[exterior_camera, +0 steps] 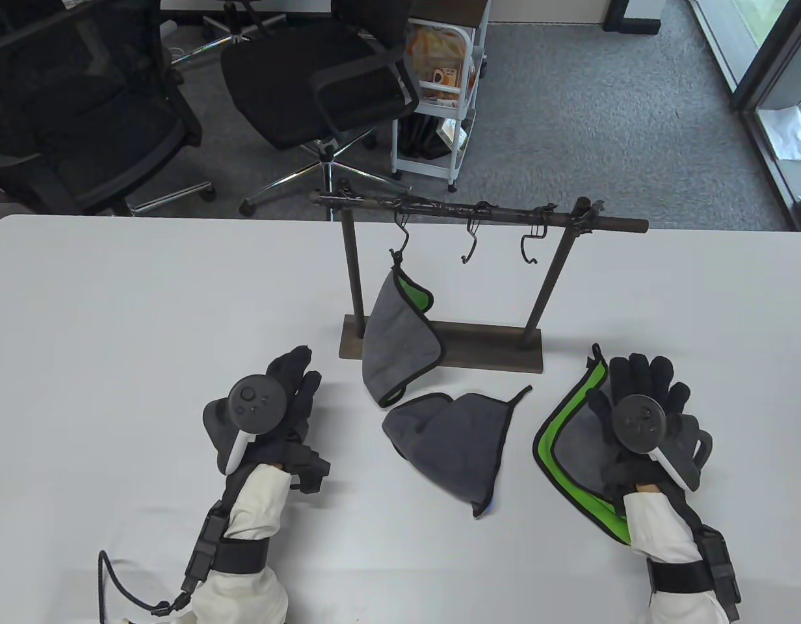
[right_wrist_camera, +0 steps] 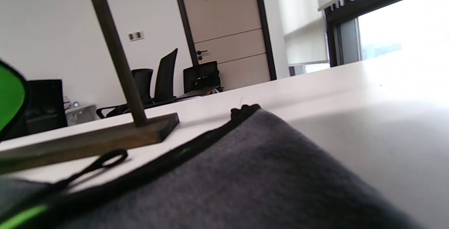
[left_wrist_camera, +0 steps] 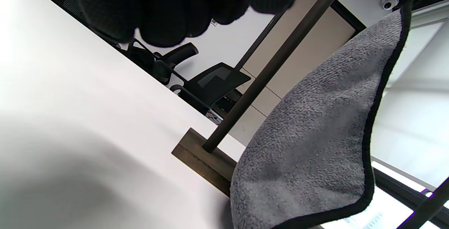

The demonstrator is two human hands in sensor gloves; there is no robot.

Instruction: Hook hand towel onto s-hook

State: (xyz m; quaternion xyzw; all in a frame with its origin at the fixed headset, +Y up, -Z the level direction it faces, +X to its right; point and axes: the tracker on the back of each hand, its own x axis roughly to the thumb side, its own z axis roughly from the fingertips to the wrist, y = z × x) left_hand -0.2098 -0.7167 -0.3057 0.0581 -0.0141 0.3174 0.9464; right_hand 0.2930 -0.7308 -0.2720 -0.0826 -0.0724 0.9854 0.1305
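White table [exterior_camera: 114,312] carries one wooden rack [exterior_camera: 439,344] with three s-hooks on its bar — left hook [exterior_camera: 400,235], middle hook [exterior_camera: 471,242], right hook [exterior_camera: 529,246]; three grey towels in all; one towel [exterior_camera: 400,328] hangs by its loop from the left hook, one [exterior_camera: 452,442] lies flat before the rack's base, one [exterior_camera: 569,442] with a green face lies at the right; two gloved hands; right hand [exterior_camera: 644,416] rests flat on the green-faced towel, fingers spread, gripping nothing; left hand [exterior_camera: 270,406] lies on the table, loosely open, holding nothing — well apart from the towels.
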